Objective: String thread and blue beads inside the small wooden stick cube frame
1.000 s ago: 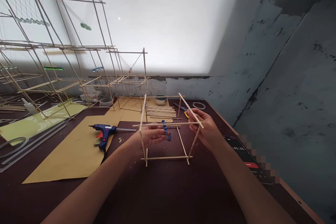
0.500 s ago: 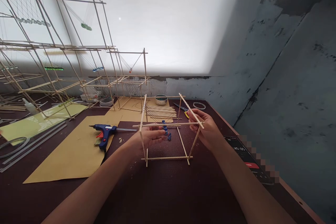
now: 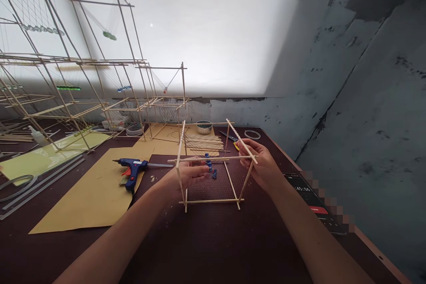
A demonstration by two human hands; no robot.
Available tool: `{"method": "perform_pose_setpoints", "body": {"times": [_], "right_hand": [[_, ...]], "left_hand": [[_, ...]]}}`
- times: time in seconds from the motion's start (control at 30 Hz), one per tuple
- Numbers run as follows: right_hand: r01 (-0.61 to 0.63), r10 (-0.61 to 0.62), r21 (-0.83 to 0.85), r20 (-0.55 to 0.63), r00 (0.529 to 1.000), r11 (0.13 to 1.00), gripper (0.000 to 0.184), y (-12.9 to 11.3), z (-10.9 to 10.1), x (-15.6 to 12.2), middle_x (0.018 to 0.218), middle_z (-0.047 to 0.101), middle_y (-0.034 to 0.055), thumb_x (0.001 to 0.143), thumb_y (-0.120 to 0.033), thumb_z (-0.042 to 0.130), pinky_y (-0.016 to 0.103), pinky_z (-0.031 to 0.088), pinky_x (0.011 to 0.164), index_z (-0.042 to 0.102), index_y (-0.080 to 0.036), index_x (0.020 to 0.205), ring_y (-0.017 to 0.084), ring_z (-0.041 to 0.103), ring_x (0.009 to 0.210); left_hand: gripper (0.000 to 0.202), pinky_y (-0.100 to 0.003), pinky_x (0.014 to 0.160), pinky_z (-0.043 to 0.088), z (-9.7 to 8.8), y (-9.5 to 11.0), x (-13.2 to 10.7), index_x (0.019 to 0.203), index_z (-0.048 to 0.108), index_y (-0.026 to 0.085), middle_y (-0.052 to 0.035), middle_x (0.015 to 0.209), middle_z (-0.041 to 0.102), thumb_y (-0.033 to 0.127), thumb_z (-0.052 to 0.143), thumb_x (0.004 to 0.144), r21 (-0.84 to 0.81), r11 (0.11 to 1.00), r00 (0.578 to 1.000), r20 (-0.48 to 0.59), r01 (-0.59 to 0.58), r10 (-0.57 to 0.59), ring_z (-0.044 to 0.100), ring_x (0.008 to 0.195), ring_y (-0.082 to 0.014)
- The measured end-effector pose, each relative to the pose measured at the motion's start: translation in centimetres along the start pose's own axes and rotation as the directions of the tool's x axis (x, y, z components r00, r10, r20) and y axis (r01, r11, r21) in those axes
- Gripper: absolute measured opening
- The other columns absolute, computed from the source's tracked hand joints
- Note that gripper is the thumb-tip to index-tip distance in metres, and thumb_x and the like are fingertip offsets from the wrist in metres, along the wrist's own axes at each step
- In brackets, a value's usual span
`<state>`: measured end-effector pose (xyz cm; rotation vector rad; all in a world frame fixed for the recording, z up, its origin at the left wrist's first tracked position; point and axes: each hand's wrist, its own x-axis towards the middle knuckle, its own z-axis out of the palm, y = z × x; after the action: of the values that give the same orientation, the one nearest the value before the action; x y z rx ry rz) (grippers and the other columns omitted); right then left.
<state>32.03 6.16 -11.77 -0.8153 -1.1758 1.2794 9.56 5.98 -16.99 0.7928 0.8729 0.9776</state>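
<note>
Evidently the small row of blue glass marbles (image 3: pixel 214 173) hung inside the wooden stick frame (image 3: pixel 213 201), just off the fingertips of the left hand (image 3: pixel 192 172) and on their right. The row's long axis ran from near to far, roughly along the frame's side rails, so those fingers met it from the side. The left hand was clearly the nearer one, reaching in past the front left post with its fingers loosely curled; whether they pinched a marble could not be made out. The right hand (image 3: pixel 254 157), apart from the marbles, had its fingers closed around the right top rail (image 3: pixel 235 131). A blue glue gun (image 3: pixel 134 171) lay left of the frame.
</note>
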Motion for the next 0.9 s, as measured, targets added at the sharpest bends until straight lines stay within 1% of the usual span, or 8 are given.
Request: {"method": "perform_pose_setpoints", "body": {"times": [0.17, 0.33, 0.53, 0.67, 0.77, 0.83, 0.9], "right_hand": [[0.006, -0.006, -0.012, -0.005, 1.0, 1.0, 0.02, 0.05, -0.07, 0.04, 0.078, 0.059, -0.0011, 0.073, -0.038, 0.081, 0.024, 0.027, 0.045, 0.074, -0.021, 0.081, 0.007, 0.032, 0.052], [0.016, -0.016, -0.01, 0.014, 1.0, 1.0, 0.02, 0.23, -0.18, 0.11, 0.077, 0.058, -0.0013, 0.075, -0.038, 0.079, 0.023, 0.026, 0.044, 0.073, -0.021, 0.081, 0.006, 0.031, 0.052], [0.016, -0.016, -0.033, 0.002, 1.0, 0.999, 0.019, 0.16, -0.14, 0.06, 0.077, 0.058, -0.0011, 0.076, -0.038, 0.079, 0.024, 0.029, 0.045, 0.074, -0.021, 0.082, 0.007, 0.032, 0.053], [0.025, -0.026, -0.035, -0.008, 1.0, 0.999, 0.02, 0.21, -0.09, 0.0, 0.078, 0.059, -0.0007, 0.074, -0.039, 0.08, 0.023, 0.029, 0.046, 0.075, -0.021, 0.082, 0.007, 0.033, 0.053], [0.016, -0.016, -0.069, -0.004, 1.0, 0.998, 0.023, 0.23, -0.1, 0.01, 0.082, 0.061, 0.0007, 0.072, -0.04, 0.081, 0.024, 0.029, 0.046, 0.075, -0.021, 0.083, 0.007, 0.034, 0.054], [0.012, -0.015, -0.104, -0.027, 1.0, 0.995, 0.025, 0.09, -0.26, 0.14, 0.079, 0.06, 0.0008, 0.071, -0.041, 0.082, 0.024, 0.029, 0.046, 0.075, -0.02, 0.083, 0.007, 0.035, 0.053], [0.041, -0.054, -0.152, -0.086, 0.995, 0.988, 0.024, -0.29, -0.59, 0.35, 0.07, 0.056, -0.0009, 0.073, -0.04, 0.08, 0.024, 0.029, 0.046, 0.074, -0.02, 0.084, 0.008, 0.036, 0.053]], "left_hand": [[0.036, -0.022, 0.069, 0.057, -0.02, -0.04, -0.09, 0.089, 0.065, 0.013, -0.0075, 0.084, 0.075, 0.015, 0.09, 0.063, 0.007, 1.0, 1.0, 0.0, -0.004, 0.004, 0.071, 0.068, -0.0121], [0.037, -0.022, 0.071, 0.057, -0.02, -0.1, -0.1, 0.088, 0.065, 0.012, -0.0079, 0.085, 0.075, 0.016, 0.091, 0.062, 0.009, 1.0, 1.0, 0.009, -0.013, 0.012, 0.071, 0.071, -0.0124], [0.039, -0.024, 0.073, 0.057, -0.34, -0.35, 0.17, 0.09, 0.064, 0.013, -0.008, 0.087, 0.074, 0.018, 0.091, 0.063, 0.01, 1.0, 1.0, 0.018, -0.024, 0.024, 0.071, 0.073, -0.0137], [0.04, -0.023, 0.072, 0.056, -0.35, -0.35, 0.17, 0.091, 0.063, 0.013, -0.0083, 0.087, 0.074, 0.019, 0.09, 0.063, 0.02, 1.0, 1.0, 0.009, -0.023, 0.023, 0.071, 0.072, -0.0132], [0.038, -0.023, 0.071, 0.056, -0.16, -0.18, -0.02, 0.09, 0.063, 0.013, -0.0083, 0.087, 0.074, 0.02, 0.09, 0.064, 0.039, 0.999, 1.0, 0.002, -0.016, 0.016, 0.071, 0.07, -0.0132], [0.035, -0.024, 0.07, 0.056, 0.0, 0.03, -0.26, 0.089, 0.063, 0.014, -0.0085, 0.087, 0.075, 0.022, 0.088, 0.065, 0.057, 0.998, 1.0, 0.001, -0.014, 0.014, 0.071, 0.07, -0.0138], [0.033, -0.024, 0.07, 0.056, 0.11, 0.36, -0.62, 0.089, 0.063, 0.014, -0.0088, 0.088, 0.075, 0.024, 0.087, 0.067, 0.076, 0.997, 1.0, 0.0, -0.022, 0.022, 0.071, 0.071, -0.0142]]}}
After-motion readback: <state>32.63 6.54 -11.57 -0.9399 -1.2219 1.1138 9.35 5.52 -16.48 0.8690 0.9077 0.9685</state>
